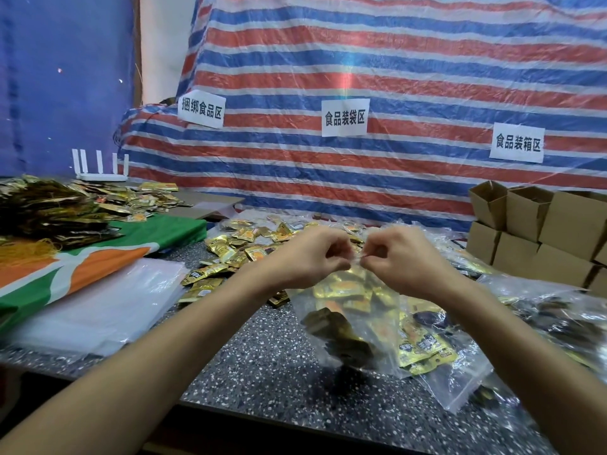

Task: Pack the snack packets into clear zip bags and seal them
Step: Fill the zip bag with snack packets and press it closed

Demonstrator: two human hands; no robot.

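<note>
— Bag (348, 326) position?
— Suspended over the desk (262, 362), near its front edge, packets (345, 290) inside. Left hand (308, 257) and right hand (404, 262) each pinch its zip strip.
— Failure risk?
— Uneven pressing or a trapped packet corner may leave a gap; packets could spill.

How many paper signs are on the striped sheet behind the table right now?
3. The left sign, the middle sign, and the right sign above the cardboard boxes. None seems hidden.
</note>
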